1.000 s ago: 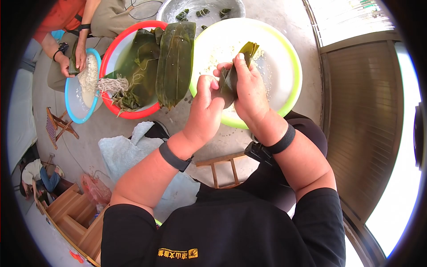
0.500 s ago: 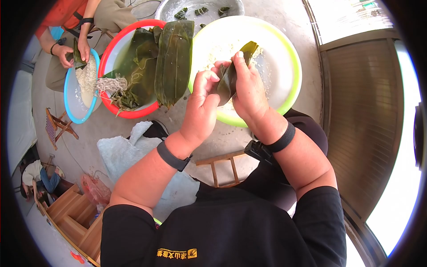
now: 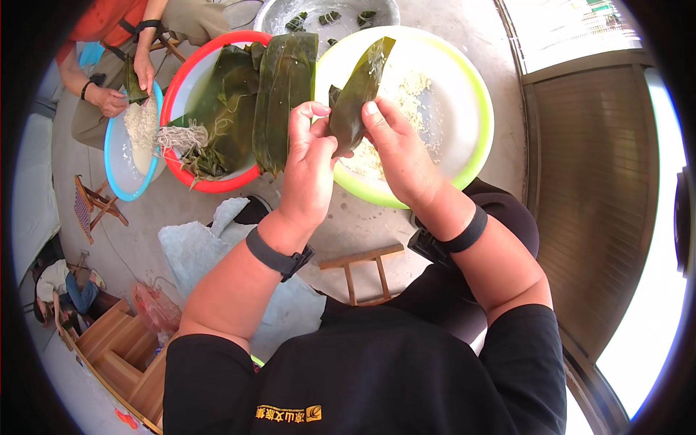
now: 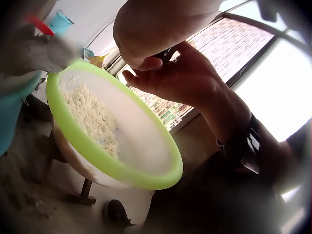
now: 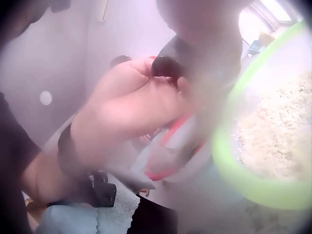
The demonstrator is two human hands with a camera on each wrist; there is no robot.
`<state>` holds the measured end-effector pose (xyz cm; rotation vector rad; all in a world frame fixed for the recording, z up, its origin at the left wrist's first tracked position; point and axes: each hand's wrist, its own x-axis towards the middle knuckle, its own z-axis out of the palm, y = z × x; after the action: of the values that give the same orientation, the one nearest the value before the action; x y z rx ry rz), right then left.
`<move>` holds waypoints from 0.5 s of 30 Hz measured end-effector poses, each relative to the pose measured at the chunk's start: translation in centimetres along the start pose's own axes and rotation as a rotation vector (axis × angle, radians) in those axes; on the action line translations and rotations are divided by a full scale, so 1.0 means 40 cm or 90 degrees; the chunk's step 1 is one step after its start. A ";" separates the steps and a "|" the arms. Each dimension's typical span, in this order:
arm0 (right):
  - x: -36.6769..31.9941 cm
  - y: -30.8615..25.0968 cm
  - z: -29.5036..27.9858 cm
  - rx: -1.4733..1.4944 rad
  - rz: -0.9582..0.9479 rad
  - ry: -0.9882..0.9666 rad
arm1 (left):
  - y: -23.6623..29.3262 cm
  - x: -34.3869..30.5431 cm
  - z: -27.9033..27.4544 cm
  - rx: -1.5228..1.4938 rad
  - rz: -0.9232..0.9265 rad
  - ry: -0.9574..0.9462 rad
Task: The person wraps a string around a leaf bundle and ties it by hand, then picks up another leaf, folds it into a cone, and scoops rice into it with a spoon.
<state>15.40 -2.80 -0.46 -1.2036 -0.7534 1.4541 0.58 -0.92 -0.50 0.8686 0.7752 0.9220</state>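
A long green leaf [image 3: 360,94], folded near its lower end, is held between both hands above the green-rimmed white basin [image 3: 478,148]. My left hand [image 3: 310,163] grips the folded lower end with curled fingers and thumb. At the leaf's right edge, my right hand [image 3: 406,156] pinches it with the thumb in front and fingers behind. White rice grains [image 3: 412,94] lie in the basin below. In the right wrist view a dark part of the leaf [image 5: 165,67] shows by the left hand's fingers; the left wrist view mostly hides the leaf behind the hands.
Left of the basin, a red-rimmed basin [image 3: 168,109] holds soaking leaves, pale strings [image 3: 185,136] and a leaf stack [image 3: 286,101]. A metal bowl [image 3: 272,16] with wrapped bundles stands beyond. Another person's hands [image 3: 112,101] hold a leaf over a blue basin [image 3: 109,163].
The leaf has unfurled from a tight fold and now stretches up and away, its tip higher. My left hand has shifted left and the right hand slightly down, the hands now farther apart.
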 end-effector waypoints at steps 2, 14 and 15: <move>-0.016 -0.012 0.004 -0.087 -0.002 -0.013 | 0.006 -0.001 0.004 0.053 0.023 0.002; -0.016 -0.003 0.007 -0.104 -0.087 0.000 | 0.003 -0.002 0.006 0.165 0.092 -0.026; -0.016 -0.004 0.007 -0.106 -0.082 -0.001 | 0.004 -0.003 0.006 0.186 0.097 -0.027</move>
<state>15.15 -3.33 -0.05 -1.2556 -0.9505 1.3060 0.68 -1.04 -0.24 1.2132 0.8288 0.9335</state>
